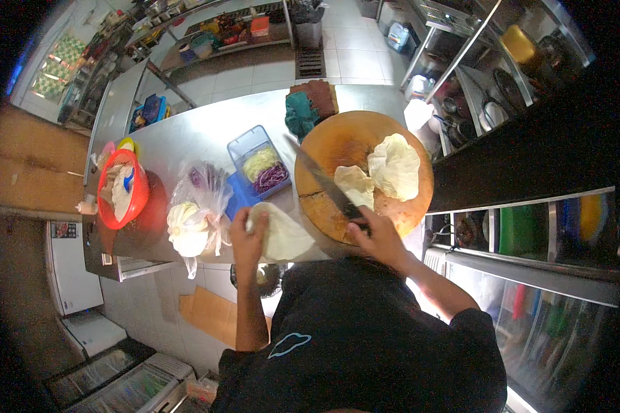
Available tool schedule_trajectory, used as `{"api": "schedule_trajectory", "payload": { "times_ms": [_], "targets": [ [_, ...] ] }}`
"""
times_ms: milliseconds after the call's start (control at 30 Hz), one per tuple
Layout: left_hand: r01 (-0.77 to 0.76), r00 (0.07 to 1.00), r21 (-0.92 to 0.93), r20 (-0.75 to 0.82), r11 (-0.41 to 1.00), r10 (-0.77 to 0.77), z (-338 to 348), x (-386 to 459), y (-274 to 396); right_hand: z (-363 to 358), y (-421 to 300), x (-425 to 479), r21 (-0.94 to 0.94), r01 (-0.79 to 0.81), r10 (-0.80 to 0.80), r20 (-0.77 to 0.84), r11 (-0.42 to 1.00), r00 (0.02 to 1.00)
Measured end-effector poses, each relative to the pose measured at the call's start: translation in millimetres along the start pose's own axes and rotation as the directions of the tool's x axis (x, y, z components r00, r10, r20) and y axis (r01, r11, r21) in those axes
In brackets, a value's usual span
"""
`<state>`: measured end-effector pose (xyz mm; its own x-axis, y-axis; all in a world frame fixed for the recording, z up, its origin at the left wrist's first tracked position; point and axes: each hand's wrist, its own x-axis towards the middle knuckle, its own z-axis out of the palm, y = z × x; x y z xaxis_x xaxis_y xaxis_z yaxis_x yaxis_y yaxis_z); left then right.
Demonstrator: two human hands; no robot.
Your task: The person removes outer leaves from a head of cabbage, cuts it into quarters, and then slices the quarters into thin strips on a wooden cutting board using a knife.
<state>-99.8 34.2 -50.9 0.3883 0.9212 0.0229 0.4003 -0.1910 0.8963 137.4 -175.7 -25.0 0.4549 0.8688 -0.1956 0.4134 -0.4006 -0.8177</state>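
Note:
Pinched in my left hand (pixel 249 235) is a large pale cabbage leaf (pixel 284 235), over the near edge of the steel table. My right hand (pixel 380 237) grips a kitchen knife (pixel 323 178) by its dark handle, its blade slanting up and left across the round wooden chopping board (pixel 315 134). Two more cabbage leaves, a smaller one (pixel 355 185) and a bigger one (pixel 397 168), lie on the board. Left of it stands a clear plastic container (pixel 243 147) with shredded pale cabbage (pixel 261 164) and shredded purple cabbage (pixel 270 178).
A plastic bag (pixel 209 199) and a cut cabbage head (pixel 186 227) lie on the steel table (pixel 186 139). Farther left is a red basket (pixel 103 199) holding white powder and a blue scoop (pixel 129 180). Folded cloths (pixel 310 106) touch the board's far side. Glass-fronted fridges (pixel 547 320) stand at right.

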Motion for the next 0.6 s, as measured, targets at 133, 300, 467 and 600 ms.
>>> {"api": "schedule_trajectory", "payload": {
  "times_ms": [133,300,467,600],
  "targets": [
    [-0.118,0.954,-0.038,0.272,0.992,0.123,59,30,8,-32,16,-25,0.045,-0.103,0.109,-0.148,0.994,0.983],
    [-0.127,0.971,-0.080,0.192,0.989,0.141,102,49,5,-42,31,-52,0.041,-0.177,0.182,-0.184,0.983,0.966],
    [-0.063,0.990,-0.195,0.110,0.979,0.086,88,34,6,-33,51,-73,-0.062,-0.322,0.324,0.025,0.945,0.946],
    [0.140,0.990,-0.318,0.051,0.938,-0.130,72,14,-1,-32,45,-80,-0.057,-0.315,0.320,0.124,0.947,0.939]
  ]
}}
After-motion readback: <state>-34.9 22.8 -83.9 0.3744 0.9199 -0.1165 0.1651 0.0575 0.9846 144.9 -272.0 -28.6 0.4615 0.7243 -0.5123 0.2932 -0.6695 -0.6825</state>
